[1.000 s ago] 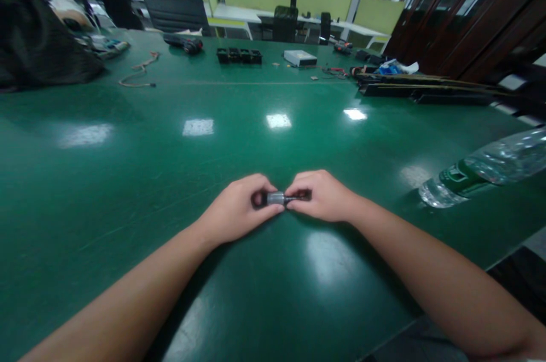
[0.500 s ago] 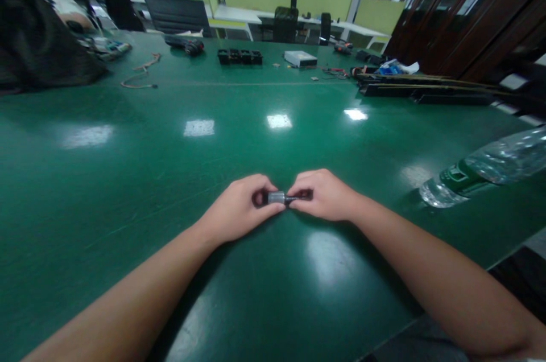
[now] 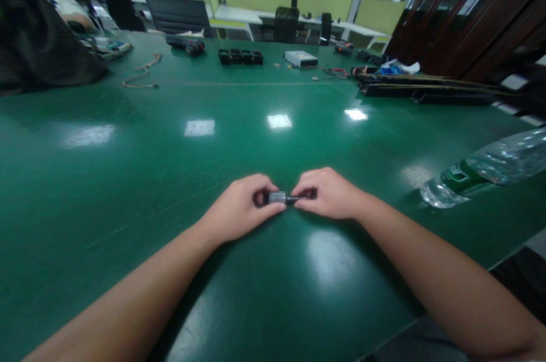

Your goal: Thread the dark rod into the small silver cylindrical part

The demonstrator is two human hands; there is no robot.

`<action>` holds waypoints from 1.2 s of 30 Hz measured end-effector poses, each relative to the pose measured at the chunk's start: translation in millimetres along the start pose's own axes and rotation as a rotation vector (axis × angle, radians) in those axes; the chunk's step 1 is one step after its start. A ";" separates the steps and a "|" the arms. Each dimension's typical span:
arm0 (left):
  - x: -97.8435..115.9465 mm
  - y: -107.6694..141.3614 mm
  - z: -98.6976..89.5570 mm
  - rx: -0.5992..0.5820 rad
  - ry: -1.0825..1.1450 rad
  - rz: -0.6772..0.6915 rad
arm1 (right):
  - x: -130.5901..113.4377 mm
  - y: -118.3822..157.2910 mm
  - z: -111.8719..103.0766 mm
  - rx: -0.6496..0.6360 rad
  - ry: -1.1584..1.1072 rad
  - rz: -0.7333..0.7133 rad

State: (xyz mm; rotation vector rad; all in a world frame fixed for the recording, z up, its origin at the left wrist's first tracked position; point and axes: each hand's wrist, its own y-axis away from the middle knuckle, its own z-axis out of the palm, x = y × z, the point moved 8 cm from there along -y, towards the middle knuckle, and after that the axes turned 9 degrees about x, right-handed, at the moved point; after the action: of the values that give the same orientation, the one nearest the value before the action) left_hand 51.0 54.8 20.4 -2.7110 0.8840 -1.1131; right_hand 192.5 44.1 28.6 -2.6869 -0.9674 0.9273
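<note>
Between the thumb and fingers of the left hand (image 3: 239, 208) sits a small grey cylinder (image 3: 277, 197), pinched firmly by the look of it; the right hand (image 3: 333, 196), just beside it, pinches a thin dark stem (image 3: 290, 200) that runs out of the cylinder's near-right end. Holding the two parts from opposite sides probably keeps them in line and stops either one rolling or tipping, and having the hands low over the green table (image 3: 239, 299) likely steadies them; whether they rest on it I cannot tell. The cylinder looks metallic, with a pale sheen along its side; the stem is darker, narrower and seemingly ribbed, its far end hidden in the right fingers. Well to the right of the grip, a clear bottle (image 3: 464, 177) lies on its side, perhaps left there to be out of the forearm's way. Beyond the grip, towards the far edge, lie a row of black blocks (image 3: 241, 57) and a silver box (image 3: 301, 58).
</note>
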 end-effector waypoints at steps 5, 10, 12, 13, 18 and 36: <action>-0.6 -0.1 0.4 0.003 0.002 0.004 | 2.5 0.5 -0.6 -0.005 -0.019 0.015; -0.2 -0.7 0.8 0.000 -0.002 0.014 | 6.4 0.8 -1.5 -0.029 -0.036 0.044; 0.2 -0.9 0.8 -0.002 0.006 0.015 | 7.8 1.0 -2.1 -0.035 -0.043 0.053; 0.5 -1.0 0.5 0.001 0.012 0.015 | 8.5 1.2 -2.5 -0.037 -0.047 0.057; 1.5 -1.2 0.3 -0.003 0.010 0.009 | 13.1 2.5 -4.1 -0.049 -0.066 0.089; 2.6 -0.7 -1.3 -0.006 0.005 0.006 | 47.5 13.5 -21.3 -0.137 -0.074 0.266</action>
State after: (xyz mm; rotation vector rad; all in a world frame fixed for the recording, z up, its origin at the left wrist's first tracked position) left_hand 52.0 54.1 23.1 -2.7099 0.8964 -1.1181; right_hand 241.0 64.4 17.3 -2.9697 -0.7219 1.0499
